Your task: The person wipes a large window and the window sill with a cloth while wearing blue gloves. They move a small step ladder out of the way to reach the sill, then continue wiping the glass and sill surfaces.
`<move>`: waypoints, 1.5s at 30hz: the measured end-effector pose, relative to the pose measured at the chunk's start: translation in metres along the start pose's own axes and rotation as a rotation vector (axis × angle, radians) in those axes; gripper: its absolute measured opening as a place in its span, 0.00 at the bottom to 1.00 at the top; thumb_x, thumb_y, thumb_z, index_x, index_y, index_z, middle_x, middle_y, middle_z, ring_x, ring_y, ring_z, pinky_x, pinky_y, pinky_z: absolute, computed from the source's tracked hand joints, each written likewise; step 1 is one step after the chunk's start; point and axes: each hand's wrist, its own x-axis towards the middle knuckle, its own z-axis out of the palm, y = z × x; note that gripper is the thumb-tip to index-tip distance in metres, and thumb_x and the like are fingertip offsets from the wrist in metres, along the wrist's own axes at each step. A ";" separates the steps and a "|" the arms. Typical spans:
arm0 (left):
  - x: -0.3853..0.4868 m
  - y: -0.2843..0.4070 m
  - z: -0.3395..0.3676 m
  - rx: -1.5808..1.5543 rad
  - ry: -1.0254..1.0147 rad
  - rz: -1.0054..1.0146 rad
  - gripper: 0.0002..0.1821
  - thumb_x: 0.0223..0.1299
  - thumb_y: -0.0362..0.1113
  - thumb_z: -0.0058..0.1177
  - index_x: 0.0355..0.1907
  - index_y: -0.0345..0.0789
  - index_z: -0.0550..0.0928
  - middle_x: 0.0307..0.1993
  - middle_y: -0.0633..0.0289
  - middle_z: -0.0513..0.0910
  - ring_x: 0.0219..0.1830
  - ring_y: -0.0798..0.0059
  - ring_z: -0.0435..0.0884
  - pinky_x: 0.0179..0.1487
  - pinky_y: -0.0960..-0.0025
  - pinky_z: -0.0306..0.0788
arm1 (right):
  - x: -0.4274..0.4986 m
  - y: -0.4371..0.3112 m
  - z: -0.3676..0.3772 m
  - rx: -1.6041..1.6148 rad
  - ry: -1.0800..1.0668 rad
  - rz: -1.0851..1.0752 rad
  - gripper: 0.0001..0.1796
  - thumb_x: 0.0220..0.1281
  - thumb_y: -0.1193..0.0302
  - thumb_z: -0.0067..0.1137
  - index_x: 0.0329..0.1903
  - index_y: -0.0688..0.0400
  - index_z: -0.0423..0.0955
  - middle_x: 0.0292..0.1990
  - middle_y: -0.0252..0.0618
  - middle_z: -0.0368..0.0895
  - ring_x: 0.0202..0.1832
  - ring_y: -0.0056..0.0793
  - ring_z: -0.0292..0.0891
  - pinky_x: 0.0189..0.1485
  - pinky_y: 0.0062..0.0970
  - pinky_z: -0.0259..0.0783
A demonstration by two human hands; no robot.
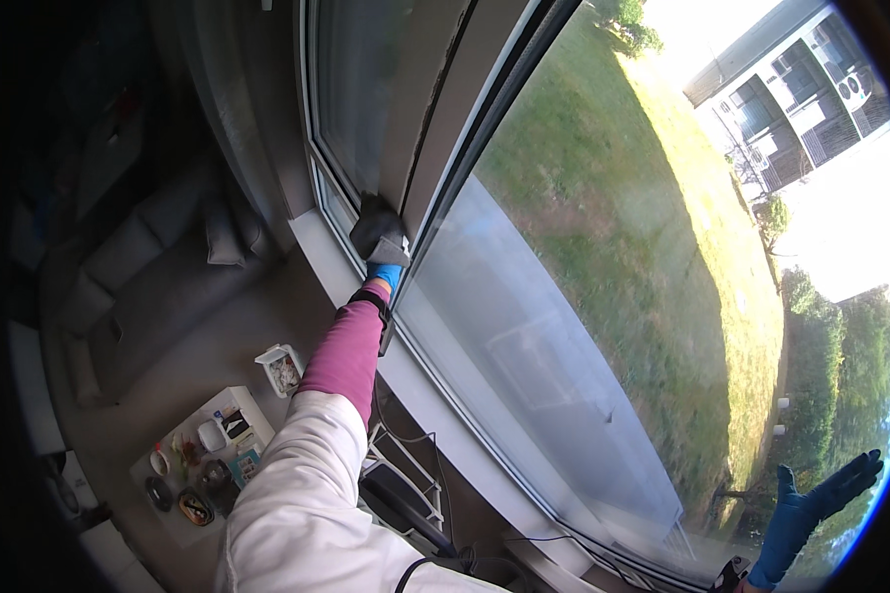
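My left hand (386, 271), in a blue glove, reaches up and away from me to the window frame. It is shut on a dark grey cloth (380, 228), which hides its fingers and lies against the frame between two panes. My right hand (801, 519), in a blue glove too, is at the lower right before the large window pane (549, 311), fingers raised and thumb apart, holding nothing; whether it touches the glass I cannot tell.
Below the window runs a white sill (445, 408). A folding step ladder (408, 474) and cables are beneath me. Lower left are a low table (185, 530) with dishes, an open white container (280, 370) and a grey sofa (156, 282). Lawn and a building show outside.
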 end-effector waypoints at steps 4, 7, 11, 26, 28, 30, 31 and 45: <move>-0.041 -0.041 0.029 -0.474 -0.625 -0.220 0.18 0.52 0.50 0.53 0.36 0.38 0.83 0.38 0.50 0.84 0.39 0.52 0.83 0.46 0.55 0.76 | -0.002 0.002 0.002 -0.001 0.010 0.015 0.62 0.49 0.40 0.59 0.76 0.51 0.30 0.77 0.44 0.30 0.78 0.47 0.24 0.75 0.57 0.35; -0.064 -0.106 0.047 -0.199 -0.852 -0.213 0.13 0.59 0.45 0.49 0.35 0.38 0.82 0.42 0.51 0.84 0.40 0.54 0.82 0.43 0.55 0.74 | -0.003 0.006 0.006 0.001 0.005 0.018 0.62 0.49 0.42 0.60 0.76 0.51 0.30 0.77 0.44 0.30 0.78 0.47 0.24 0.74 0.57 0.35; -0.046 -0.154 0.018 0.126 -0.831 -0.261 0.12 0.60 0.37 0.49 0.40 0.37 0.86 0.41 0.49 0.85 0.42 0.53 0.86 0.42 0.52 0.79 | -0.005 0.009 0.011 -0.005 0.001 0.044 0.63 0.48 0.43 0.62 0.76 0.50 0.30 0.77 0.44 0.30 0.78 0.47 0.24 0.74 0.58 0.36; 0.095 -0.170 -0.125 -1.277 -0.534 -1.364 0.24 0.56 0.46 0.59 0.47 0.28 0.82 0.42 0.56 0.84 0.41 0.67 0.81 0.47 0.64 0.75 | -0.011 0.019 0.021 -0.005 -0.050 0.110 0.65 0.46 0.49 0.67 0.76 0.49 0.29 0.77 0.43 0.28 0.78 0.48 0.24 0.73 0.60 0.38; 0.159 -0.148 -0.158 -1.190 -0.245 -1.109 0.25 0.56 0.48 0.60 0.50 0.31 0.81 0.42 0.57 0.83 0.43 0.70 0.80 0.49 0.65 0.74 | -0.013 0.017 0.020 -0.007 -0.068 0.129 0.65 0.46 0.50 0.68 0.76 0.49 0.29 0.77 0.43 0.28 0.78 0.48 0.24 0.73 0.61 0.38; 0.228 -0.115 -0.205 -1.424 0.135 -0.725 0.28 0.58 0.48 0.60 0.55 0.30 0.78 0.48 0.57 0.81 0.49 0.71 0.78 0.54 0.68 0.71 | -0.012 0.011 0.019 0.026 -0.161 0.152 0.65 0.46 0.51 0.69 0.76 0.48 0.29 0.77 0.43 0.28 0.78 0.48 0.24 0.73 0.61 0.38; 0.262 -0.098 -0.232 -1.525 0.159 -0.672 0.28 0.59 0.47 0.59 0.57 0.30 0.76 0.51 0.58 0.79 0.52 0.72 0.77 0.55 0.68 0.70 | -0.011 0.007 0.018 -0.015 -0.118 0.167 0.65 0.46 0.51 0.69 0.76 0.48 0.29 0.77 0.43 0.28 0.78 0.48 0.24 0.73 0.61 0.38; 0.524 0.067 -0.444 -0.605 1.069 0.503 0.26 0.69 0.40 0.46 0.68 0.36 0.66 0.70 0.47 0.61 0.73 0.48 0.53 0.75 0.58 0.46 | -0.003 -0.016 0.011 0.019 -0.189 0.259 0.66 0.43 0.51 0.70 0.77 0.48 0.30 0.77 0.42 0.25 0.78 0.46 0.18 0.71 0.65 0.37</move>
